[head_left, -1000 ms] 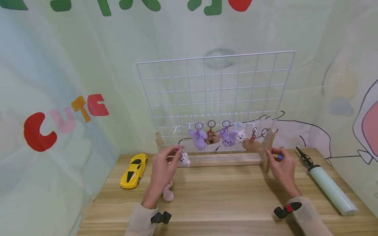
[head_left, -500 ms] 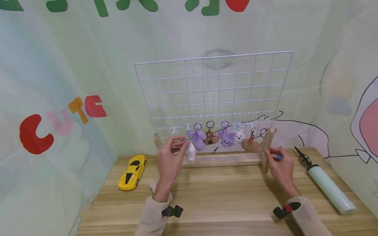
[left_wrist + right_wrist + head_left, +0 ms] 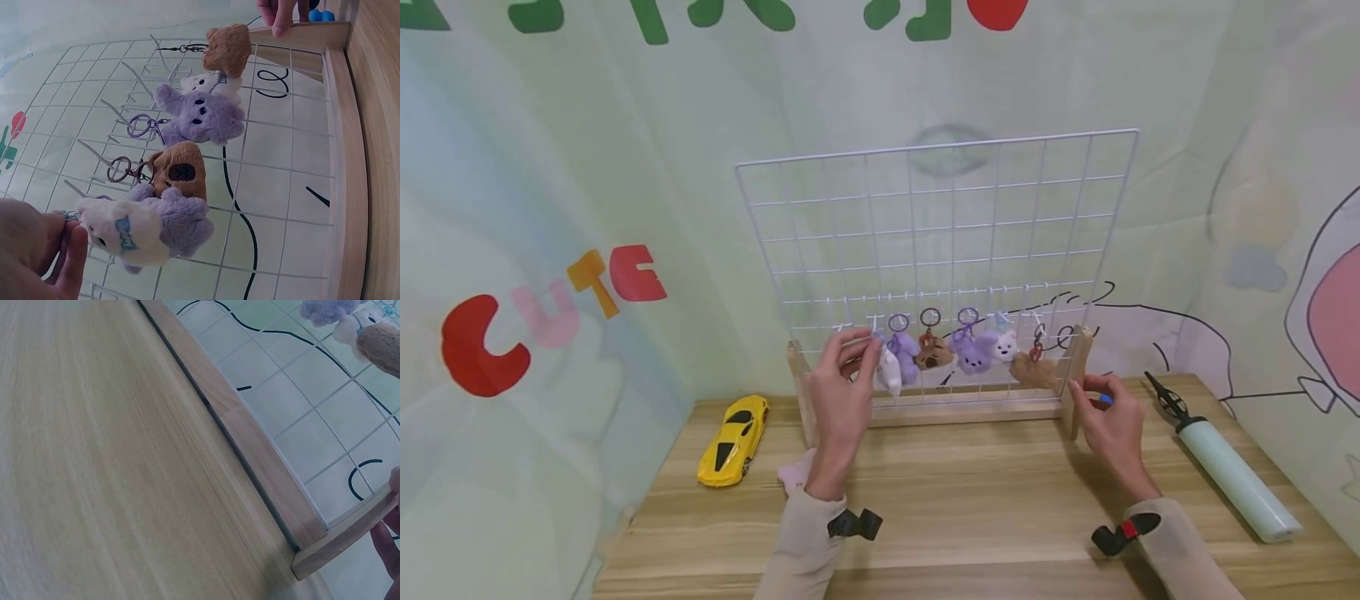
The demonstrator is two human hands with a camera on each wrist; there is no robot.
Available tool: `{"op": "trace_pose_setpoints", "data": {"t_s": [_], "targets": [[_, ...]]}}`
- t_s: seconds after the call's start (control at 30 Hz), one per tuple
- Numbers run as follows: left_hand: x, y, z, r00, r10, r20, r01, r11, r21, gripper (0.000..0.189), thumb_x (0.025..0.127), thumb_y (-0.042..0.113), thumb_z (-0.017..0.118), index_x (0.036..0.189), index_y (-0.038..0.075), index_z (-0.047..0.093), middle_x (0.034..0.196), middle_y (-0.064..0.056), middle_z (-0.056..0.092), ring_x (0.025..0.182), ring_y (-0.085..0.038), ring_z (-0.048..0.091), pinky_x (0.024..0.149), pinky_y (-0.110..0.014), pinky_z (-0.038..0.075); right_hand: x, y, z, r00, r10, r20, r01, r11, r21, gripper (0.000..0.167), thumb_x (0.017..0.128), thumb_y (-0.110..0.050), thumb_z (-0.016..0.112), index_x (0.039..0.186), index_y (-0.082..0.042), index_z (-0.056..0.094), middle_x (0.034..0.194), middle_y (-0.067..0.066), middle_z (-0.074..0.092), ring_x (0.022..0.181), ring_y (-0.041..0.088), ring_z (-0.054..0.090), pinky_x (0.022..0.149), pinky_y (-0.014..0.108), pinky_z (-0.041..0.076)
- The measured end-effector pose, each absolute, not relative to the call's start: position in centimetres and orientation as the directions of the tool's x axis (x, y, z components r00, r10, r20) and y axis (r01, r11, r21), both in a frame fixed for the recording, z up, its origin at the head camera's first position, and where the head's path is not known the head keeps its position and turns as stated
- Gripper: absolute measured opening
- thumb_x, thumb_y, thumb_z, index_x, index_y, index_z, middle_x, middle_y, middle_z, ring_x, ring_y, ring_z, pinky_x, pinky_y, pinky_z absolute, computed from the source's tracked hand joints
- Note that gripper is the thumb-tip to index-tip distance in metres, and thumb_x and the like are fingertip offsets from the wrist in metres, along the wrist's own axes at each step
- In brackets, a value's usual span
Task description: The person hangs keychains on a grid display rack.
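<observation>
My left hand (image 3: 838, 396) pinches the clasp end of a white plush keychain (image 3: 128, 231) with a blue mark. The plush hangs close to the rack's hooks, overlapping a purple plush keychain (image 3: 184, 225) in the left wrist view. My right hand (image 3: 1108, 417) grips the wooden upright (image 3: 1077, 367) at the right end of the white wire grid rack (image 3: 953, 197). Along the hook row hang a brown plush (image 3: 934, 353), a second purple plush (image 3: 973, 354), another white plush (image 3: 1004, 347) and another brown one (image 3: 1033, 371).
On the wooden table (image 3: 970, 500), a yellow toy car (image 3: 733, 442) lies to the left. A pink plush (image 3: 793, 472) is partly hidden behind my left wrist. At the right lies a pale balloon pump (image 3: 1236, 479). A small blue object (image 3: 322, 15) shows beyond my right hand.
My left hand has moved up and right with the white plush, from low beside the rack's left end to hook height before the leftmost purple plush. My right hand has stayed at the upright.
</observation>
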State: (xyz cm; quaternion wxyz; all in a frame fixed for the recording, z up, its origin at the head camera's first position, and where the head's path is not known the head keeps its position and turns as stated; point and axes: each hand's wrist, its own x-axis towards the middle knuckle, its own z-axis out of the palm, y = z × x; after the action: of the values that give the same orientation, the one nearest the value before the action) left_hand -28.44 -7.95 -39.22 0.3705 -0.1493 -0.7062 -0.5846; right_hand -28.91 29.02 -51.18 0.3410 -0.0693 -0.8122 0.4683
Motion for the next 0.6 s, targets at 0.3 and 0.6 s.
{"op": "trace_pose_setpoints", "data": {"t_s": [0.3,0.6], "targets": [[-29.2,-7.5,-39.1,-0.686,-0.257,0.681,0.615,0.297,0.731,0.019,0.101,0.009,0.077,0.116,-0.002,0.076,0.106,-0.017,0.084,0.095,-0.03,0.083,0.085,-0.022,0.067,-28.8,28.9,-51.1,-0.77,0.427,0.475,-0.206,0.538,-0.817,0.034,0.103,-0.025,0.077,0.117,0.005,0.067,0.116,0.025,0.076,0.107,0.042,0.075,0.079,-0.007,0.046],[-30.0,-7.4,-39.3,-0.649,-0.22,0.728,0.588,0.462,0.664,0.019,0.103,0.007,0.074,0.119,-0.002,0.078,0.106,-0.018,0.083,0.09,-0.027,0.084,0.078,-0.03,0.069,-29.2,29.2,-51.3,-0.738,0.43,0.52,-0.244,0.549,-0.8,0.027,0.099,-0.016,0.081,0.111,0.006,0.07,0.109,0.025,0.078,0.088,0.009,0.07,0.073,-0.003,0.051]]}}
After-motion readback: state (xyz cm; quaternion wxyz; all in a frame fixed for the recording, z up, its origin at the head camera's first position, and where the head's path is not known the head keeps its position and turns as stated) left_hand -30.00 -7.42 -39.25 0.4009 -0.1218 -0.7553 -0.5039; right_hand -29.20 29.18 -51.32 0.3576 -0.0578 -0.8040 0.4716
